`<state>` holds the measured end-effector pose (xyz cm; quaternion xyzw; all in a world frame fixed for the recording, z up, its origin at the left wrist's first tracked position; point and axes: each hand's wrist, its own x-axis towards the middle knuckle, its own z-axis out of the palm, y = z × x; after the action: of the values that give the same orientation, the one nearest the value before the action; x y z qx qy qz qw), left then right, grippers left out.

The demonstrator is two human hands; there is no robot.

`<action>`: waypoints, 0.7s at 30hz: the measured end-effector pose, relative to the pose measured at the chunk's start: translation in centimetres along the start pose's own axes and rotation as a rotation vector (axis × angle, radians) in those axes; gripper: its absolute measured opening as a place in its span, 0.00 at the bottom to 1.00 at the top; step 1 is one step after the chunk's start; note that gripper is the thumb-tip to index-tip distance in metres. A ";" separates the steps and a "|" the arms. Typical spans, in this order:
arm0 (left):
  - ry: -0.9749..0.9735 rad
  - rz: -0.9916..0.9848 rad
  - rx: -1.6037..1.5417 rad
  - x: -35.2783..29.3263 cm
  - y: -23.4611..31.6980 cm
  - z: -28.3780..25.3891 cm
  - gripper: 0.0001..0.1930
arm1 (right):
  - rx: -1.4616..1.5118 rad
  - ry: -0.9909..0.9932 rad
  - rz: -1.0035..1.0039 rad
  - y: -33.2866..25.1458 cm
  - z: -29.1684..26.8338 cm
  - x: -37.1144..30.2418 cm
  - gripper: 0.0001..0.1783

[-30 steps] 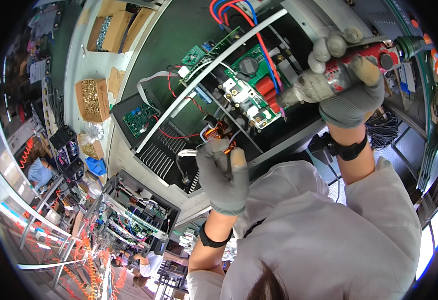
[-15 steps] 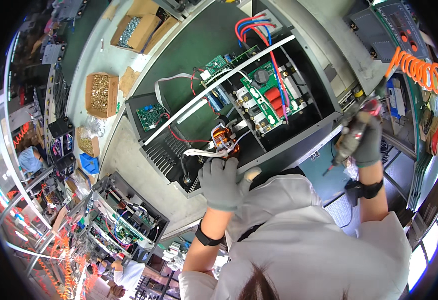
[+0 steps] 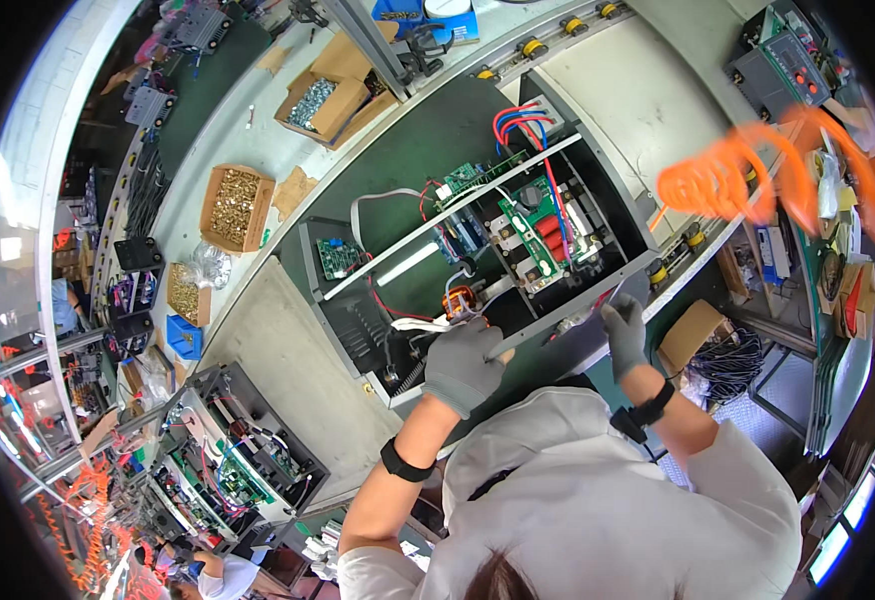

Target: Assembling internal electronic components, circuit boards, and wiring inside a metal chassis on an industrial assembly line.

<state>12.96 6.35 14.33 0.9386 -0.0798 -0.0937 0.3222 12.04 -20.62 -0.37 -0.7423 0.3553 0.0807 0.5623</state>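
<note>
A black metal chassis (image 3: pixel 621 278) with circuit boards inside lies on the bench before me. My left hand (image 3: pixel 466 366), in a grey glove, reaches over its near wall. Its fingers close at a copper coil (image 3: pixel 461 301) beside white wires (image 3: pixel 420 324); the fingertips are partly hidden. My right hand (image 3: pixel 626 335), also gloved, is at the near right edge of the chassis with fingers curled. A dark, partly reddish power screwdriver (image 3: pixel 580 322) lies at those fingers, blurred and partly covered. Inside the chassis a green board (image 3: pixel 530 235) carries red parts, with red and blue cables (image 3: pixel 548 150) running over it.
Open cartons of brass fasteners (image 3: pixel 236 205) and silver screws (image 3: pixel 313 104) stand at the far left, near a blue bin (image 3: pixel 184 337). Another opened chassis (image 3: pixel 243 455) is at the lower left. An orange coiled hose (image 3: pixel 728 180) hangs across the right side, above cables (image 3: pixel 726 365).
My right hand has come left from the right side to the chassis edge, bringing the screwdriver. The orange hose has stretched inward. My left hand remains by the coil; the view has shifted.
</note>
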 end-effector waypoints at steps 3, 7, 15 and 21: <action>0.059 0.002 -0.054 -0.1 1.3 -1.3 0.12 | 0.187 -0.353 0.107 -4.0 0.0 -3.4 0.22; 0.025 -0.066 -0.193 0.4 3.0 -3.4 0.12 | 0.526 -0.594 0.188 -5.1 0.8 -2.2 0.28; 0.071 -0.092 -0.234 -1.4 3.1 -6.6 0.11 | 0.588 -0.553 0.435 -4.7 2.5 -4.4 0.33; 0.121 -0.078 -0.193 -2.1 1.7 -12.3 0.12 | 0.326 -0.647 -0.050 -9.1 2.7 -8.4 0.28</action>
<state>13.59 12.66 25.17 0.9095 -0.0143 -0.0564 0.4116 12.27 -13.49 10.06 -0.5875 0.1491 0.2400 0.7583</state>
